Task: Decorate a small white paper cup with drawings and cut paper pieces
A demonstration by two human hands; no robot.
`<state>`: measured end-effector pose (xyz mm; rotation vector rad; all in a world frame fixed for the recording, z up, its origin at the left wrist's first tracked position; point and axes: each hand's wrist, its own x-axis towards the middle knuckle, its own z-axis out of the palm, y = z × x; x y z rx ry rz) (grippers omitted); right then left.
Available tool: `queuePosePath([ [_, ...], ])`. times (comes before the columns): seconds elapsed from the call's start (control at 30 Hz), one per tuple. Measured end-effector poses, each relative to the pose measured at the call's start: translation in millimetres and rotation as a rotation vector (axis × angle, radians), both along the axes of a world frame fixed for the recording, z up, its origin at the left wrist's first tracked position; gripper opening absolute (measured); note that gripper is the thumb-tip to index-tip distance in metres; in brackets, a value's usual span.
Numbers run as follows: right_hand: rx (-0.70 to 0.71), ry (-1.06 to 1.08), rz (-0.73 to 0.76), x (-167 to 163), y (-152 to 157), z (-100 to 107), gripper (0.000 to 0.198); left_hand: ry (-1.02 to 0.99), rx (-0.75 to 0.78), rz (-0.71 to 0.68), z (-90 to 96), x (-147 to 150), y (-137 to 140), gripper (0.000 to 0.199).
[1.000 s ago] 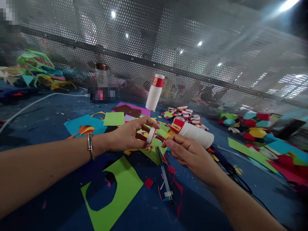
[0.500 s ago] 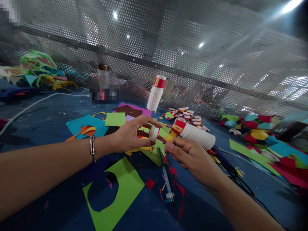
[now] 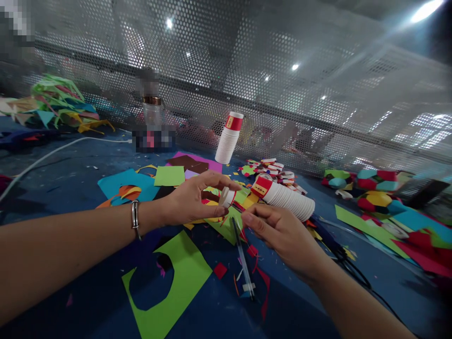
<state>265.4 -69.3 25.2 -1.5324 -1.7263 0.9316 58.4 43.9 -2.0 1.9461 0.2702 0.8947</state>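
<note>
My left hand point(image 3: 197, 197) pinches the cut-off bottom of a paper cup point(image 3: 227, 197), a short white ring with a red edge, between thumb and fingers. Just to its right, my right hand point(image 3: 270, 228) is closed, thumb against forefinger. Whatever it may grip is too small to make out. Between and below the hands lies a clear pen point(image 3: 243, 256) on the table, among red paper scraps. Behind my right hand a stack of white paper cups point(image 3: 291, 201) with a red outer cup lies on its side.
Another cup stack point(image 3: 228, 141) stands near the perforated metal screen point(image 3: 197, 70). Cut cup pieces point(image 3: 271, 167) are heaped beside it. Green paper with a cut-out point(image 3: 183, 278) lies in front. Coloured paper shapes point(image 3: 379, 197) sit at the right, near a black cable point(image 3: 356, 273).
The cup bottom has tilted slightly in my left hand and shifted a little to the right. My right hand has hardly moved.
</note>
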Motion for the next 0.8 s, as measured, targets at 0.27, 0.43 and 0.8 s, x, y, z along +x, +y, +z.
queuePosePath([
  [0.27, -0.047, 0.077, -0.006, -2.6, 0.6, -0.8, 0.041, -0.006, -0.01, 0.06, -3.3, 2.1, -0.6, 0.051],
  [0.43, -0.073, 0.098, -0.025, 0.9, 2.3, -2.1, 0.043, -0.068, -0.032, 0.073, -4.7, 3.5, 0.8, 0.047],
  [0.8, -0.084, 0.188, -0.041, 1.6, 2.2, -0.6, 0.042, -0.016, 0.126, 0.042, -4.7, 2.3, -2.4, 0.051],
])
